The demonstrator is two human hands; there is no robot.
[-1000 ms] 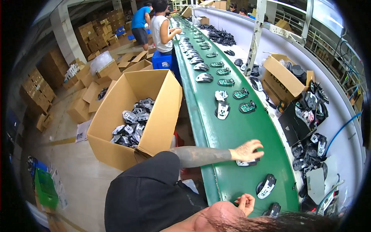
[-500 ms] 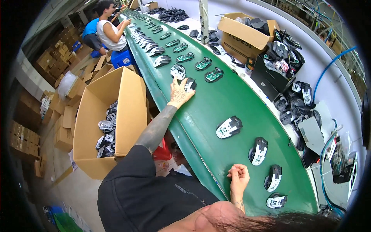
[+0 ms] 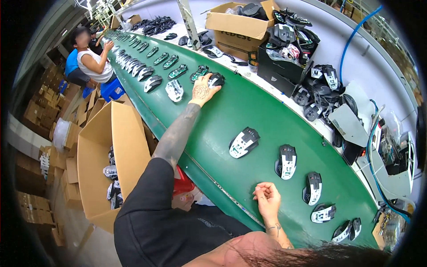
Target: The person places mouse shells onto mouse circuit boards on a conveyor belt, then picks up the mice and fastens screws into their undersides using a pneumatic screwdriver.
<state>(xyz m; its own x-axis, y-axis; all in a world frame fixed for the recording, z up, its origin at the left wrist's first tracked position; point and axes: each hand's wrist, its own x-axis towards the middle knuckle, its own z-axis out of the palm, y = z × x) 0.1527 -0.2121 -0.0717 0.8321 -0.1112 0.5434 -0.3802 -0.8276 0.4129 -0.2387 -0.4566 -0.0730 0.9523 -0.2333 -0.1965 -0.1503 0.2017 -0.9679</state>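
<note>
My left hand [image 3: 203,92] reaches far over the green conveyor belt [image 3: 209,133]. Its thumb and fingers grip a dark computer mouse [image 3: 216,80], partly hidden by the fingers. Right beside it lies a bottom part with a green circuit board [image 3: 199,73]. A mouse with a white inner frame [image 3: 174,91] sits to the left of my hand. Close to the belt's near edge, my right hand [image 3: 267,199] has its fingers curled in, with nothing visible in them. Nearest to it are black-and-white mice, among them one mouse [image 3: 244,143] and another [image 3: 286,162].
A row of dark mouse shells [image 3: 152,83] and a row of green boards run up the belt. An open carton [image 3: 111,155] with mouse parts stands at the left. A co-worker [image 3: 94,62] sits farther up. A carton [image 3: 238,38] and piled parts line the far ledge.
My left hand has carried the dark mouse across the belt, from beside the white-framed mouse to the green boards. The right hand stays curled. The view has shifted.
</note>
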